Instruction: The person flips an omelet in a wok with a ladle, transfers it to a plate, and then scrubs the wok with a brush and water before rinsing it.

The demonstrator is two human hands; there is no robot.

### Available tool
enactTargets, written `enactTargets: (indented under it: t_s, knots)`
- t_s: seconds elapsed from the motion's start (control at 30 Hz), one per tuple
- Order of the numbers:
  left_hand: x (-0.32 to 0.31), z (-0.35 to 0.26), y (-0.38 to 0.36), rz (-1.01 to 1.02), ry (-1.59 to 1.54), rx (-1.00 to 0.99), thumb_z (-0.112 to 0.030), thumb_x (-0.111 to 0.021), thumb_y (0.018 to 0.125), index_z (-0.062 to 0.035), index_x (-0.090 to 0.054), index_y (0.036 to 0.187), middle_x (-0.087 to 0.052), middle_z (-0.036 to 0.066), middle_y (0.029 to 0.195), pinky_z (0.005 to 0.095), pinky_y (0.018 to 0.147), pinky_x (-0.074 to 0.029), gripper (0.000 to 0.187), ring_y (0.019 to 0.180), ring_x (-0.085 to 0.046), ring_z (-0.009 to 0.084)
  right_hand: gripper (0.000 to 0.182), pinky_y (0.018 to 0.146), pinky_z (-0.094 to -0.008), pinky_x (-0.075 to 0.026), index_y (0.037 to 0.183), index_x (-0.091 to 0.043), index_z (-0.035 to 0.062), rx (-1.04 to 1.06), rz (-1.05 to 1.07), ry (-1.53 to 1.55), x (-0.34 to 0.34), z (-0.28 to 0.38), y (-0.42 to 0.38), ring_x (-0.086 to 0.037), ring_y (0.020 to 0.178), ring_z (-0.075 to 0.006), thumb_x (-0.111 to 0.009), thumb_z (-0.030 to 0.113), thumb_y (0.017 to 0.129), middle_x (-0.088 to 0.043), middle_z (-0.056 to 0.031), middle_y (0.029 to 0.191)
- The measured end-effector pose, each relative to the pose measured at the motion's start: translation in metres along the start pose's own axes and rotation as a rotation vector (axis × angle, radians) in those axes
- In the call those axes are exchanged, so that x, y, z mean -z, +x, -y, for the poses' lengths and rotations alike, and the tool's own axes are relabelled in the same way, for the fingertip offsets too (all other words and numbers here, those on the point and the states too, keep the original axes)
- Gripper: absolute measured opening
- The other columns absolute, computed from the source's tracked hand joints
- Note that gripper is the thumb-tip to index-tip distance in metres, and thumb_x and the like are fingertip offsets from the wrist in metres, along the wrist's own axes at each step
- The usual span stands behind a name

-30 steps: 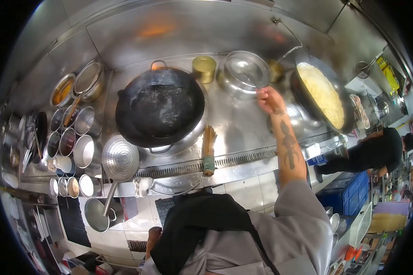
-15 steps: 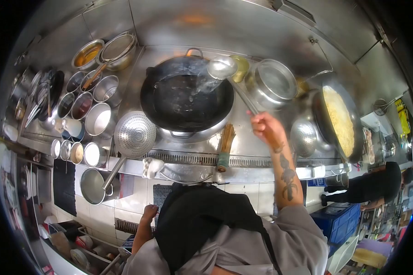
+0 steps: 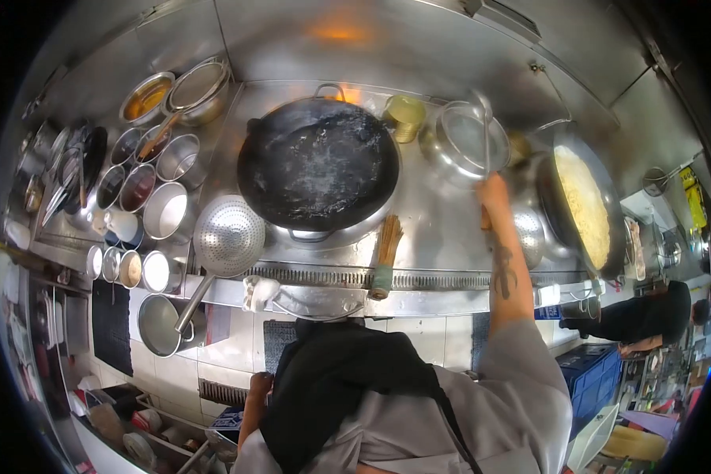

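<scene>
My right hand point(image 3: 494, 199) is closed round the handle of a metal ladle point(image 3: 486, 134), whose blurred head is over the steel pot point(image 3: 464, 142) at the back right. In the middle, a large black wok point(image 3: 320, 162) sits on the stove with bubbling or splashing liquid in it, and orange flame glows behind its rear handle. My left hand point(image 3: 261, 385) hangs low beside my body, its fingers curled; whether it holds anything is hidden. Near the wok's front lies a bamboo brush point(image 3: 386, 257). A perforated skimmer point(image 3: 229, 237) rests to the wok's left.
Metal containers point(image 3: 166, 212) and bowls point(image 3: 148, 99) crowd the left side. A tilted wok point(image 3: 581, 205) with pale food stands at the right, near another skimmer point(image 3: 527, 237). A yellowish tin point(image 3: 405, 117) is behind. Another person point(image 3: 648, 312) in dark clothing is at the far right.
My right hand and the ladle have moved right, from the wok to above the steel pot. Flame has appeared behind the wok, and its liquid is more agitated.
</scene>
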State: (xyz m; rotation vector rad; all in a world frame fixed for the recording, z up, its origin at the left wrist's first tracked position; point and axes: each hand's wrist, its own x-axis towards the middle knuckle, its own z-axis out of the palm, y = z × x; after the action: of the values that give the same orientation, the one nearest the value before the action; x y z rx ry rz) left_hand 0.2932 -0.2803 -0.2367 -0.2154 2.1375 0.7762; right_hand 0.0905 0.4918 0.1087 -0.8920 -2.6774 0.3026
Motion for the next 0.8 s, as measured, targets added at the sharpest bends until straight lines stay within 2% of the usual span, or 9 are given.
enactTargets:
  t_s: [0.07, 0.17, 0.23, 0.33, 0.37, 0.47, 0.57, 0.67, 0.8]
  knots:
    - [0.003, -0.009, -0.023, -0.122, 0.188, -0.232, -0.026, -0.056, 0.078, -0.0073, -0.065, 0.068, -0.063, 0.015, 0.066, 0.0428, 0.06, -0.05, 0.023, 0.065, -0.064, 0.0296, 0.035, 0.067, -0.0433, -0.05, 0.104, -0.055, -0.007, -0.162, 0.138, 0.018, -0.009, -0.01, 0.016, -0.066, 0.079, -0.0354, -0.057, 0.015, 0.077, -0.065, -0.0231, 0.084]
    - [-0.024, 0.062, 0.019, -0.196, 0.652, -0.712, -0.026, -0.054, 0.08, -0.0072, -0.065, 0.069, -0.061, 0.015, 0.062, 0.0428, 0.058, -0.049, 0.024, 0.059, -0.063, 0.0292, 0.029, 0.06, -0.0382, -0.048, 0.099, -0.057, -0.0035, -0.338, 0.387, 0.352, -0.017, -0.029, 0.029, -0.065, 0.073, -0.0282, -0.056, 0.016, 0.078, -0.065, -0.0179, 0.083]
    - [-0.018, 0.05, -0.005, -0.102, 0.358, -0.452, -0.024, -0.054, 0.079, -0.0084, -0.064, 0.068, -0.061, 0.014, 0.063, 0.0427, 0.058, -0.049, 0.021, 0.06, -0.063, 0.0291, 0.023, 0.053, -0.034, -0.046, 0.095, -0.057, 0.0005, -0.346, 0.496, 0.781, -0.014, -0.041, 0.031, -0.062, 0.066, -0.0213, -0.054, 0.017, 0.08, -0.063, -0.0116, 0.079]
    - [-0.007, 0.035, -0.018, 0.088, -0.053, -0.077, -0.021, -0.054, 0.078, -0.0101, -0.063, 0.067, -0.062, 0.013, 0.065, 0.0426, 0.058, -0.05, 0.018, 0.062, -0.063, 0.0289, 0.013, 0.047, -0.0279, -0.038, 0.091, -0.055, 0.0067, -0.533, 0.488, 1.832, 0.008, -0.023, 0.017, -0.054, 0.056, -0.0114, -0.051, 0.016, 0.082, -0.055, -0.0015, 0.07]
    - [-0.007, 0.036, -0.007, 0.205, -0.229, 0.162, -0.02, -0.054, 0.077, -0.0108, -0.062, 0.066, -0.063, 0.012, 0.067, 0.0428, 0.059, -0.05, 0.017, 0.064, -0.063, 0.0292, 0.012, 0.047, -0.0278, -0.038, 0.091, -0.053, 0.0069, -0.5, 0.468, 1.861, 0.023, -0.013, 0.008, -0.053, 0.056, -0.0103, -0.05, 0.015, 0.083, -0.053, -0.0001, 0.069]
    - [0.0, 0.034, 0.015, 0.089, 0.626, -0.352, -0.019, -0.056, 0.075, -0.0109, -0.06, 0.063, -0.062, 0.009, 0.066, 0.0417, 0.057, -0.05, 0.015, 0.064, -0.064, 0.0282, 0.011, 0.047, -0.0273, -0.036, 0.093, -0.05, 0.0057, -0.451, 0.562, 1.97, 0.055, 0.001, -0.006, -0.05, 0.055, -0.0077, -0.048, 0.013, 0.084, -0.049, 0.0024, 0.068]
    - [0.02, 0.002, 0.013, 0.002, 0.824, -0.519, -0.021, -0.058, 0.074, -0.0116, -0.061, 0.064, -0.063, 0.008, 0.066, 0.0418, 0.057, -0.049, 0.014, 0.065, -0.064, 0.0271, 0.019, 0.048, -0.0265, -0.037, 0.099, -0.05, 0.0011, -0.477, 0.834, 2.061, 0.058, -0.017, 0.003, -0.049, 0.054, -0.0068, -0.047, 0.013, 0.085, -0.05, 0.0021, 0.073]
    - [0.028, -0.007, 0.04, -0.053, 0.843, -0.716, -0.022, -0.056, 0.073, -0.0116, -0.064, 0.067, -0.064, 0.013, 0.071, 0.0442, 0.061, -0.049, 0.015, 0.072, -0.065, 0.0297, 0.027, 0.048, -0.0252, -0.036, 0.108, -0.048, -0.0033, -0.419, 0.847, 2.068, 0.085, 0.02, -0.034, -0.047, 0.054, -0.0058, -0.046, 0.013, 0.086, -0.049, 0.0018, 0.076]
    - [0.034, -0.026, 0.059, -0.009, 0.652, -0.581, -0.026, -0.055, 0.074, -0.0096, -0.064, 0.065, -0.064, 0.015, 0.073, 0.0448, 0.062, -0.05, 0.02, 0.073, -0.064, 0.0329, 0.038, 0.047, -0.0238, -0.035, 0.12, -0.045, -0.0069, -0.34, 1.047, 2.179, 0.093, 0.059, -0.073, -0.047, 0.054, -0.005, -0.043, 0.013, 0.087, -0.047, 0.0013, 0.077]
